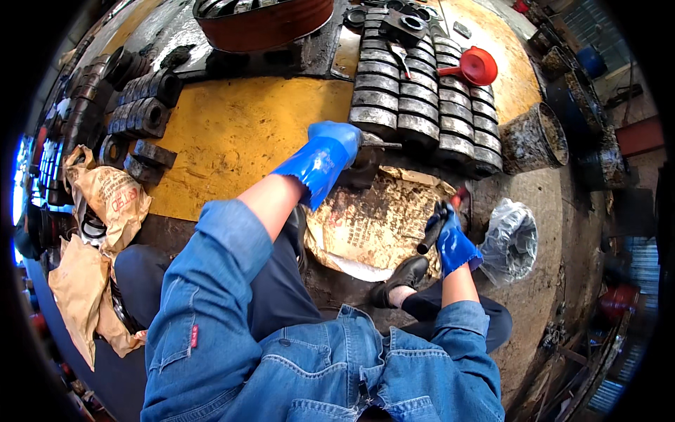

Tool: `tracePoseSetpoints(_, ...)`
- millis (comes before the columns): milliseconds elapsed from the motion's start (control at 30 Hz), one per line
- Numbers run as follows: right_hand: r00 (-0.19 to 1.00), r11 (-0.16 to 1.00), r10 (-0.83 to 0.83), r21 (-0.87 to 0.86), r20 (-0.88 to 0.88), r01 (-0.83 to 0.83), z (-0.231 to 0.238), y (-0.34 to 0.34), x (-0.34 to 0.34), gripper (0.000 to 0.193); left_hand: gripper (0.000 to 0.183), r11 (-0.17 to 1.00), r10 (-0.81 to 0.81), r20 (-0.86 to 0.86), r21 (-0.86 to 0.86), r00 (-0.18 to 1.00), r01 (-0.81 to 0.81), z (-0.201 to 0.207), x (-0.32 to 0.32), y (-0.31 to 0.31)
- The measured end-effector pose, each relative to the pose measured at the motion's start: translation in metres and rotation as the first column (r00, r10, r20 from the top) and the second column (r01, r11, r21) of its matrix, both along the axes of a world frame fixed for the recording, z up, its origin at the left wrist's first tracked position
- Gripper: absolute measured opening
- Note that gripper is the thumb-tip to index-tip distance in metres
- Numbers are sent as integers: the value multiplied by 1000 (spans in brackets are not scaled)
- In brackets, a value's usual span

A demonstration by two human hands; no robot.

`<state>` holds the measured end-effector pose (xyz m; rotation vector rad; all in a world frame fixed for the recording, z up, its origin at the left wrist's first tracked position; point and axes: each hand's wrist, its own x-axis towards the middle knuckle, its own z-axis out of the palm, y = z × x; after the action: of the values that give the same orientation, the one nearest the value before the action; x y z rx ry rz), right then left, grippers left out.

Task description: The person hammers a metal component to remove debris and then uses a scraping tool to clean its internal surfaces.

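Note:
My left hand (332,144), in a blue rubber glove, reaches forward and is closed at the near end of the stacked parts. A flat metal piece (381,145) juts out to its right; whether the hand grips that piece is hidden. Just below sits a dark metal block (362,169), partly covered by the hand. My right hand (453,243), gloved alike, is closed round a tool with a thick black handle (431,238); its working end cannot be made out. Something red (460,196) shows just beyond that hand. Between my feet lies a stained paper sack (376,218).
Rows of dark metal blocks (418,98) stand ahead, with a red ladle (478,67) and a brush (401,58) on top. To the right are a grimy bucket (524,141) and a clear plastic bag (510,243). Torn brown paper (105,204) lies left; a rusty drum (264,27) stands far ahead.

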<state>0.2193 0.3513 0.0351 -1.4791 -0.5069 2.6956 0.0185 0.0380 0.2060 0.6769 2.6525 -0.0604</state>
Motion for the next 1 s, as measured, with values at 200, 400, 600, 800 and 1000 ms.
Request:
tracePoseSetpoints(200,887,920,348,293,-303,-260,171,-64,-17,19,39,998,55,4,-30,998,-55,8,6,2)
tracePoseSetpoints(400,867,727,451,651,-214,-218,214,-105,12,27,51,995,17,52,-98,998,-12,-1,-3,10)
tracePoseSetpoints(600,924,641,382,723,-9,-258,169,-137,28,27,39,986,-10,106,-165,994,27,3,1,15)
tracePoseSetpoints(800,845,526,525,744,96,-412,166,-140,17,37,31,989,-75,56,-124,996,82,-20,-7,16)
tracePoseSetpoints(1000,786,472,603,735,133,-487,175,-148,11,37,38,980,-126,72,-144,989,136,-23,-13,15)
